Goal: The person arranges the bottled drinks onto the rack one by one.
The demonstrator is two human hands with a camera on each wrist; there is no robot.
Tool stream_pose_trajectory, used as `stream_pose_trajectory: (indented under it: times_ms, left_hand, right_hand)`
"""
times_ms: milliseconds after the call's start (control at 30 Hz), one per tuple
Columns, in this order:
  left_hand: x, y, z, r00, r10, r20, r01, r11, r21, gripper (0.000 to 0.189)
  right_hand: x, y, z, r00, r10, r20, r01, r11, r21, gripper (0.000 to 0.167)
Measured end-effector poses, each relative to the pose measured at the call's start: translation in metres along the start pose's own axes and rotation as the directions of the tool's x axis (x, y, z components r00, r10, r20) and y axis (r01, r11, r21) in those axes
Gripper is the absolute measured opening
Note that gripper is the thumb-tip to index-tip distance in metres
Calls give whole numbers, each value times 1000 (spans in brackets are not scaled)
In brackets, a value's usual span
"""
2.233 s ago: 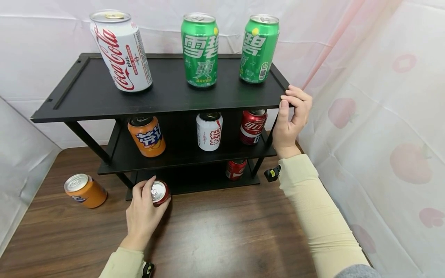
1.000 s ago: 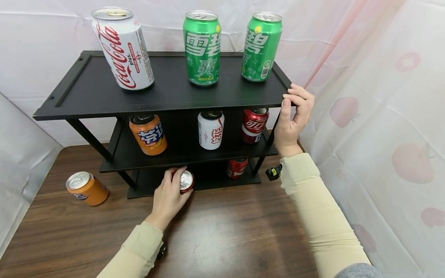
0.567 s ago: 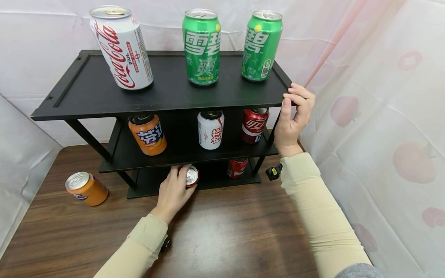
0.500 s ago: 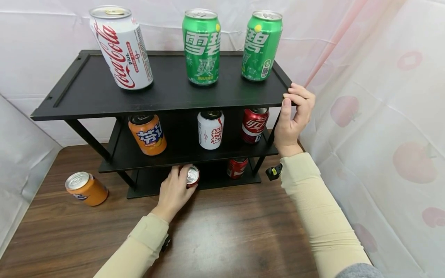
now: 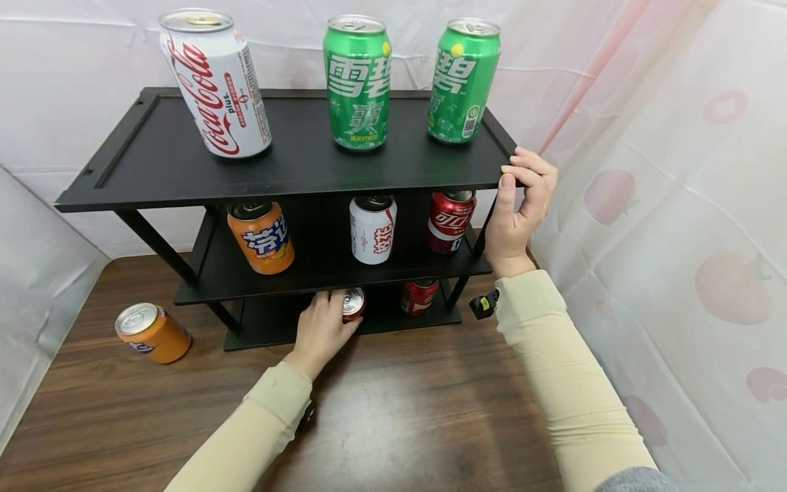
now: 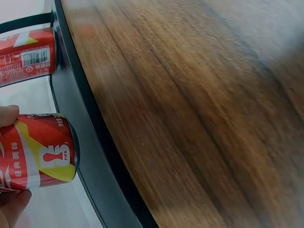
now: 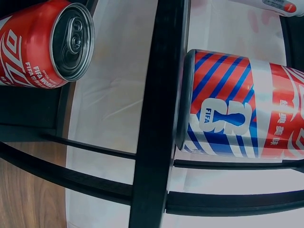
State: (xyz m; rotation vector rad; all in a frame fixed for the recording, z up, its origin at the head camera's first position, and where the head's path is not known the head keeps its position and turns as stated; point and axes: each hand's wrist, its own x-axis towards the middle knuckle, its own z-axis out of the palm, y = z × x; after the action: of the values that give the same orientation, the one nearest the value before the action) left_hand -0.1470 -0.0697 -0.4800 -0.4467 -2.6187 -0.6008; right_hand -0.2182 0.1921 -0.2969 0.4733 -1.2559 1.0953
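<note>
My left hand (image 5: 321, 329) grips a red Coca-Cola can (image 5: 354, 305) at the front of the bottom shelf. In the left wrist view, finger and thumb hold this upright red can (image 6: 42, 152) from both sides; I cannot tell whether its base touches the shelf. Another red cola can (image 5: 419, 298) stands to its right on the same shelf. My right hand (image 5: 519, 212) grips the front right corner of the black three-tier rack (image 5: 295, 179), thumb at the front edge and fingers over the side.
On the top board stand a white Coca-Cola can (image 5: 215, 89) and two green Sprite cans (image 5: 358, 89). The middle shelf bears an orange Fanta can (image 5: 261, 239), a white can (image 5: 371, 232) and a red can (image 5: 451, 222). Another orange can (image 5: 154, 335) stands on the wooden table (image 5: 393, 410).
My left hand has carried the red can rightward from the rack's left front and in onto the bottom shelf area, under the middle shelf. My right hand stays on the rack corner.
</note>
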Motion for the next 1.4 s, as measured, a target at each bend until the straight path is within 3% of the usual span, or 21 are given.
stream_pose_trajectory:
  times_ms: [433, 633, 1067, 1400]
  left_hand:
    - [11, 12, 17, 999, -49, 10, 49, 999, 6, 76]
    - [14, 15, 23, 999, -43, 19, 43, 999, 25, 72]
    - [20, 20, 34, 999, -49, -5, 50, 998, 24, 83]
    - [23, 22, 38, 999, -53, -9, 54, 997, 53, 74]
  right_hand:
    - [0, 1, 1, 1000, -19, -2, 19, 1000, -1, 38]
    - [-1, 0, 1, 1000, -16, 2, 16, 1000, -6, 37]
    - [-1, 3, 0, 1000, -5, 3, 5, 1000, -12, 34]
    - [-1, 5, 0, 1000, -18, 5, 18, 1000, -10, 35]
